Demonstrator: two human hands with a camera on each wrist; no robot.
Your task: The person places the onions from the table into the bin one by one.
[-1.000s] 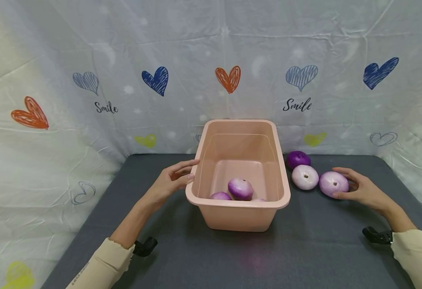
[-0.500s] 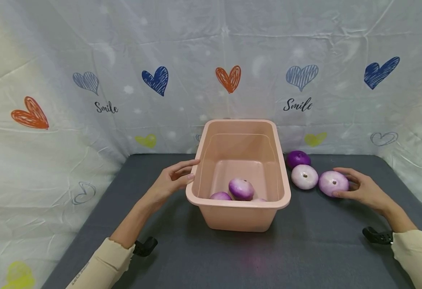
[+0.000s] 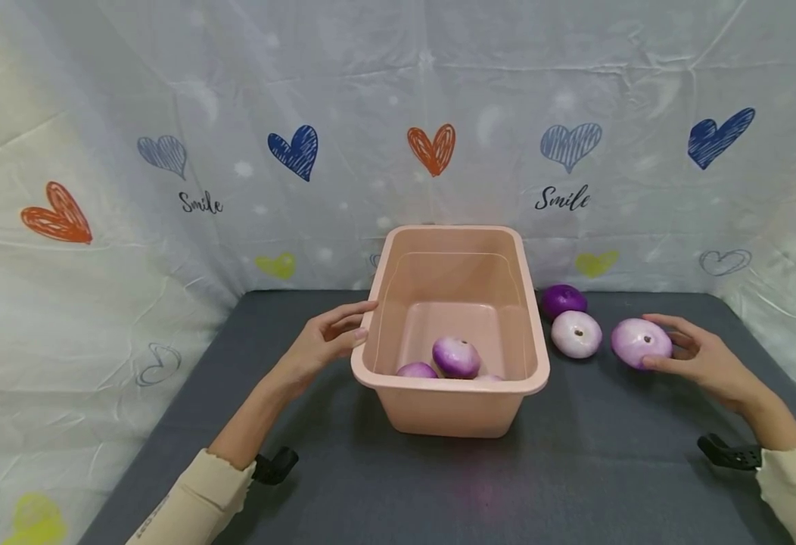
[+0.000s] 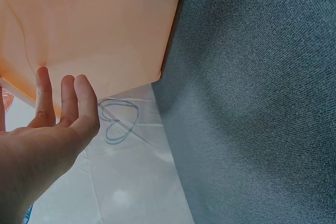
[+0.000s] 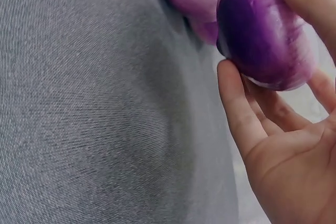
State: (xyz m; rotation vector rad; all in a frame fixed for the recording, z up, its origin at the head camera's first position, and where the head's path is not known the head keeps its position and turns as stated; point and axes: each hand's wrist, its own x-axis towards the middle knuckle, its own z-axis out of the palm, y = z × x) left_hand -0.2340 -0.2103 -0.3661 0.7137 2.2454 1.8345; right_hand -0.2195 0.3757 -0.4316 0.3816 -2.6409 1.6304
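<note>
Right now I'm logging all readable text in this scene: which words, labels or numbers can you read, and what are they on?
"Smile" on the backdrop sheet, left of the tub, under a grey-blue heart.
"Smile" on the same sheet, right of the tub.
Small dark print on the left sleeve: too small to read.
Tub and onions: no text visible.

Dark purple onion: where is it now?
Head view: the dark purple onion sits on the table at the back, right of the pink bin, just behind the pale onion.

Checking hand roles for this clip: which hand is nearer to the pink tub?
Left. The left hand rests against the pink tub at its left rim; the right hand is off to the tub's right, gripping a pale purple onion.
</note>
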